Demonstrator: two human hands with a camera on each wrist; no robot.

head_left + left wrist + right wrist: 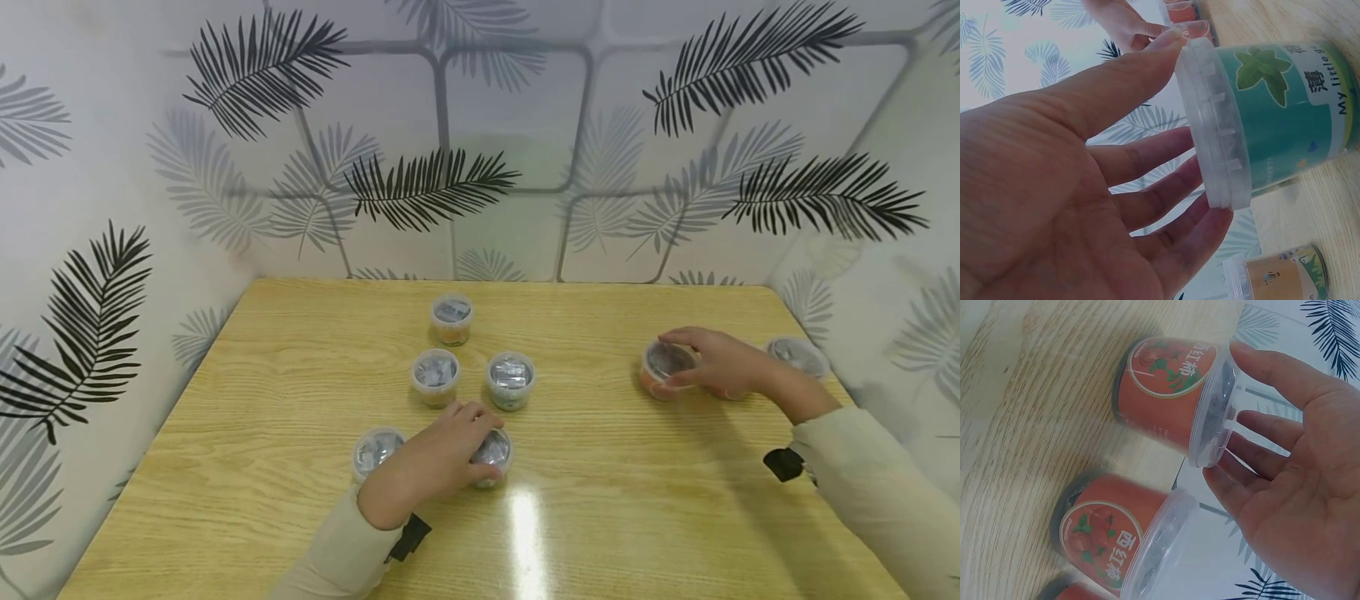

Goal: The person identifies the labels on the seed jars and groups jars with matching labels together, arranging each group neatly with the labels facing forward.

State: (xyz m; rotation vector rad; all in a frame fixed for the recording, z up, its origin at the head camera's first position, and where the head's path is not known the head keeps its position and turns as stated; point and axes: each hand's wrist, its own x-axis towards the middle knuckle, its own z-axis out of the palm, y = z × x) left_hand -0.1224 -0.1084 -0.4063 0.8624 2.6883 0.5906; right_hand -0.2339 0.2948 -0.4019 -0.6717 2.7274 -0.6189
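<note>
My left hand point(442, 457) grips the lid rim of a small clear-lidded tub point(492, 450), thumb on one side and fingertips on the other. In the left wrist view this tub point(1285, 119) has a teal label with green mint leaves. It stands upright on the table. At the right, my right hand point(723, 362) holds another tub point(670, 362) by its lid rim. The right wrist view shows that tub point(1166, 394) with a red label picturing tomatoes. A second red tomato tub point(1116, 531) stands close beside it, mostly hidden under the hand in the head view.
Several more lidded tubs stand on the wooden table point(285, 358): one at the back point(452, 318), two mid-table, a tub point(377, 452) left of my left hand, and one far right point(797, 357) behind the right wrist. A leaf-patterned wall point(510, 225) borders the table's back.
</note>
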